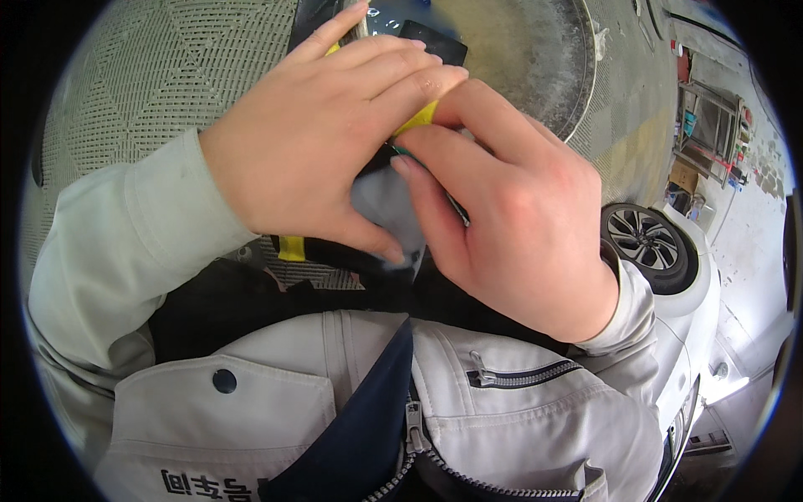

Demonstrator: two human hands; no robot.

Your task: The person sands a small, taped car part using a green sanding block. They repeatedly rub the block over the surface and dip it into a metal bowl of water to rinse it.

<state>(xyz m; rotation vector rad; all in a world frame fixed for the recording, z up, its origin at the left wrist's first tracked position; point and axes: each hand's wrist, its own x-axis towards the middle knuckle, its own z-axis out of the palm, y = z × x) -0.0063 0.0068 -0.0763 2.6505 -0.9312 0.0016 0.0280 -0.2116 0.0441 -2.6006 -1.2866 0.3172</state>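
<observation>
My left hand [305, 138] lies spread across a dark object with a grey glossy surface [376, 197] and yellow strips [291, 248], its fingers stretched over the upper edge and its thumb touching the grey surface. My right hand [510, 205] has its fingers curled around a yellow strip [418, 117] at that object's right side, beside a thin teal edge. Behind both hands is a round, metal-rimmed tub [583, 88] with murky contents and a black rectangular item [435, 46]. Much of what my fingers touch is hidden beneath them.
A white car with a black-spoked wheel [644, 238] stands at the right. Beyond it, a metal rack [703, 125] with assorted items is against a white wall [753, 276]. Perforated floor tiles [150, 84] spread out on the left.
</observation>
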